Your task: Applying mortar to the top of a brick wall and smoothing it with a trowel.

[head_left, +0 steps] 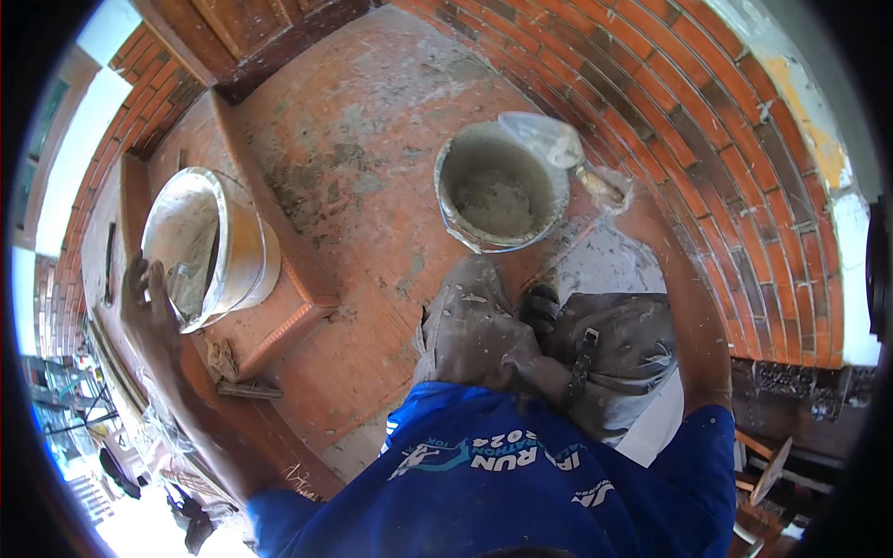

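My left hand (149, 302) rests flat on the rim of a tan bucket (233, 251) that sits on a raised brick ledge at the left; its fingers are spread on the edge. My right hand (614, 191) grips the handle of a mortar-covered trowel (544, 138), held over the far rim of a grey metal pan (499, 191) with wet mortar inside. The pan stands on the red brick surface in front of my knees.
A curved red brick wall (726, 158) rises at the right. The red floor (372, 158) is smeared with grey mortar. A small dark tool (246, 391) lies by the ledge. Beyond the left edge, ground far below shows.
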The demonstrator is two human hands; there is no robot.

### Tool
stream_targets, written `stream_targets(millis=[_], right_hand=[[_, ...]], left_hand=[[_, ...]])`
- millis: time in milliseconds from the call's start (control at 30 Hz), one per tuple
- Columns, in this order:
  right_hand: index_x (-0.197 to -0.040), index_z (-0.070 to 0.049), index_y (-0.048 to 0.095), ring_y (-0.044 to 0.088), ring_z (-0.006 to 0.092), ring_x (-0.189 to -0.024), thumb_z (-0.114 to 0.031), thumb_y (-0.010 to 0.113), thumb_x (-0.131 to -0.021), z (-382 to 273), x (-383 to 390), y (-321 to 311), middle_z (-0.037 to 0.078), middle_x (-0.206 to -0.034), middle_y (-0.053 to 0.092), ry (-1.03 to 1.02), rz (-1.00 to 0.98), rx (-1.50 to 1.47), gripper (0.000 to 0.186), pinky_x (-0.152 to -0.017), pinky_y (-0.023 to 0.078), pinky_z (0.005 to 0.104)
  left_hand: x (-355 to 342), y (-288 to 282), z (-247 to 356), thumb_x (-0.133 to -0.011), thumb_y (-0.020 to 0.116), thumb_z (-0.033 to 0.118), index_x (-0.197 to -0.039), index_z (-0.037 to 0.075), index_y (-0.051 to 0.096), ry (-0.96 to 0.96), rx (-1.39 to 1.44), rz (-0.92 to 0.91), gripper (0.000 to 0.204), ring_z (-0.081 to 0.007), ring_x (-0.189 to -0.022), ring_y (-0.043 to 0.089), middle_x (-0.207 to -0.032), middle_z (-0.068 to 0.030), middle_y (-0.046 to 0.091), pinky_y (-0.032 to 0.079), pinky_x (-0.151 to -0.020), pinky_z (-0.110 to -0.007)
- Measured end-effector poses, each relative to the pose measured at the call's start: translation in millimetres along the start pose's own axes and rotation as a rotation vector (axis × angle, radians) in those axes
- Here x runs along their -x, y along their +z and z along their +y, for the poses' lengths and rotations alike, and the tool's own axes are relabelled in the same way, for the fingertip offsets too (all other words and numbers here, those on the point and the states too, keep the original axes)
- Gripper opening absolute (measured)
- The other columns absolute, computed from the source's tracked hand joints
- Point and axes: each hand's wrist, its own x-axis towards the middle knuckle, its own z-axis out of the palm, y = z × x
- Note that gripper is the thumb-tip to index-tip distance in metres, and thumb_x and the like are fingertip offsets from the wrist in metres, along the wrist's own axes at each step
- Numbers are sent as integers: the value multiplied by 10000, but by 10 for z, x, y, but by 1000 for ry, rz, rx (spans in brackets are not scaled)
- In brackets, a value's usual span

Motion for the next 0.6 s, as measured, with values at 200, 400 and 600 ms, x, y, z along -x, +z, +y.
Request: stream_targets(millis=[200,400,600], right_hand=[[-1187,-43,579,622,237,-881,-182,644,-843,118,82,-484,141,-992,650,86,59,-206,376,-788,475,362],[-1176,-67,576,600,252,-879,-178,648,-825,673,327,-571,138,-1014,614,27,118,-128,375,-786,473,349],[-1239,-121,553,598,319,-995,-186,689,-804,1349,654,-394,133,-1146,600,-50,218,-48,461,-862,469,416]], left_hand=[[942,1921,909,-932,555,279,-1199,35,580,-252,697,-751,362,-156,-815,653,-1000,-93,656,515,-641,-281],[1145,4347,1069,-968,455,476,-1242,38,509,-711,1095,-812,520,-213,-923,577,-1051,-78,609,484,-797,-394],[1125,5182,822,-983,472,392,-1213,-2,556,-316,986,-714,465,-187,-934,564,-1067,-101,633,456,-849,-347]])
